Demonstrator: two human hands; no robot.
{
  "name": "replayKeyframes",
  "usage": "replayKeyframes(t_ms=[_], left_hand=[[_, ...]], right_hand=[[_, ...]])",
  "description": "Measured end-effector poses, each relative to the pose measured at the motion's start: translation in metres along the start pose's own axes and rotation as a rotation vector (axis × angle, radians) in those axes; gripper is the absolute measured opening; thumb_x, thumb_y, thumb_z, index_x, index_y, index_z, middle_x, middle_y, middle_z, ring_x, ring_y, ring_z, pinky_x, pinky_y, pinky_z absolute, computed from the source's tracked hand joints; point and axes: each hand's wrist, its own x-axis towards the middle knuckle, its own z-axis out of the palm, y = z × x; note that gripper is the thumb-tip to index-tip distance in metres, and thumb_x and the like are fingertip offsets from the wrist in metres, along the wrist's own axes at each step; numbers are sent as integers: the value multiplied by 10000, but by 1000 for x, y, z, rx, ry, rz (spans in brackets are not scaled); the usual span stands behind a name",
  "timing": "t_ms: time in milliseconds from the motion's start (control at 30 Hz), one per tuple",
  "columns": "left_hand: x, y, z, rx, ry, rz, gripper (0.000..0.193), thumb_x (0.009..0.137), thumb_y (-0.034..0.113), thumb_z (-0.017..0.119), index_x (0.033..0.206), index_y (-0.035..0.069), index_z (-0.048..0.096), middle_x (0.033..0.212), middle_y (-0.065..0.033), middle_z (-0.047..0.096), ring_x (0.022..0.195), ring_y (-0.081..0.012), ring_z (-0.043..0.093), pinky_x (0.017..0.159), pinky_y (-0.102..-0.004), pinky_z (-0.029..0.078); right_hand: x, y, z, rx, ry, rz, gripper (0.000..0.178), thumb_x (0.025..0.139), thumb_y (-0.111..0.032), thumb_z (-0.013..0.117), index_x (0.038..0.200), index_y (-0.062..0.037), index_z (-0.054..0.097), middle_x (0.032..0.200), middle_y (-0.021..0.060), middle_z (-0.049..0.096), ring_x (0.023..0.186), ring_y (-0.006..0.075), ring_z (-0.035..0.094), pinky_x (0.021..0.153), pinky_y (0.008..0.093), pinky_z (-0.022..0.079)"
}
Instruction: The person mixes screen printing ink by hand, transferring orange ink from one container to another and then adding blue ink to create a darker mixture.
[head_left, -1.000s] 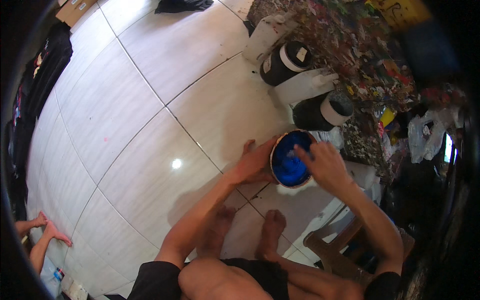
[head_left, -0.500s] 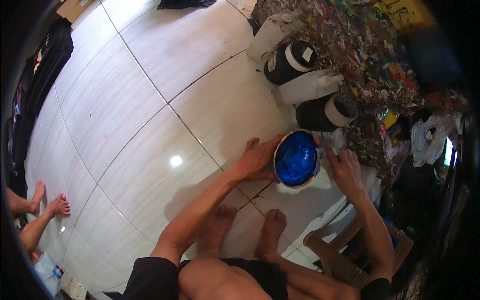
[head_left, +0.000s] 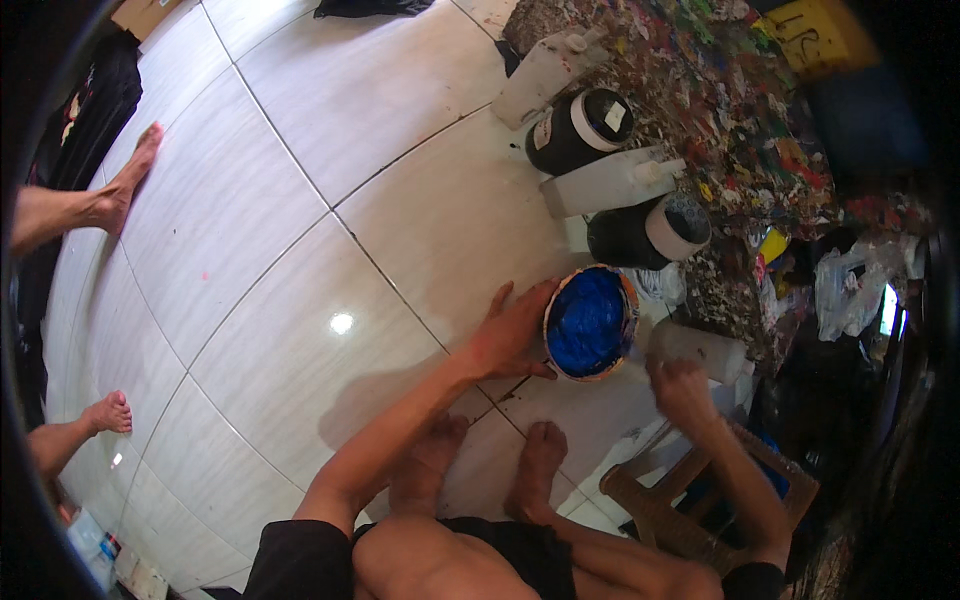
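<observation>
My left hand (head_left: 515,330) grips the side of a round tub (head_left: 634,322), tilted so its open mouth faces me. Thick, glossy blue paint (head_left: 590,320) fills it, and dried smears crust the rim. To the right of the tub, apart from it, my right hand (head_left: 682,390) has its fingers curled in. Motion blurs it, and what it holds, if anything, I cannot make out. Just beyond its knuckles is a pale translucent plastic container (head_left: 700,350).
Two black jars with white bands (head_left: 582,130) (head_left: 650,232) and two whitish bottles (head_left: 545,80) (head_left: 610,182) line the paint-crusted surface (head_left: 730,120) at right. A brown stool (head_left: 660,510) stands at lower right. Another person's legs (head_left: 70,212) appear at left.
My right hand has drawn back from the tub's rim toward me, and its fingers have curled in. The other person's foot has stepped farther up the floor at left.
</observation>
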Motion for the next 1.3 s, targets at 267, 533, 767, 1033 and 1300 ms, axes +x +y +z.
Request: replayKeyframes(t_ms=[267,533,767,1033,1300], left_hand=[[-3,5,29,165,219,-94,1318,578,624,848,1534,28,164,1560,-164,314,1481,-275,263,1188,-601,37],[-1,8,38,89,247,-117,1237,563,603,856,1533,100,274,1540,-149,356,1462,-281,297,1160,-647,63],[6,5,44,189,199,-107,1115,629,557,832,1514,96,334,1553,-155,337,1485,-268,245,1160,-649,63],[-1,6,46,139,285,-75,1122,619,529,844,1519,101,329,1574,-156,303,1488,-257,244,1160,-653,52],[0,0,51,229,298,-81,1162,583,581,845,1513,98,341,1553,-143,337,1468,-246,286,1154,-635,81]], right_hand=[[80,13,-56,-7,265,-95,420,826,-80,576,1243,-41,601,818,107,554,771,291,595,663,439,493],[35,-6,-40,68,-9,-45,481,825,-50,555,1306,-26,549,902,138,564,902,296,580,749,414,483],[-4,0,18,47,23,-78,448,802,-56,603,1248,-12,604,840,125,561,796,304,592,665,433,490],[32,3,-19,9,102,14,445,825,-74,595,1256,29,555,851,154,623,777,326,628,654,433,495],[33,-27,-39,410,74,95,250,889,-60,554,1122,29,543,774,193,620,701,396,627,610,487,490]])
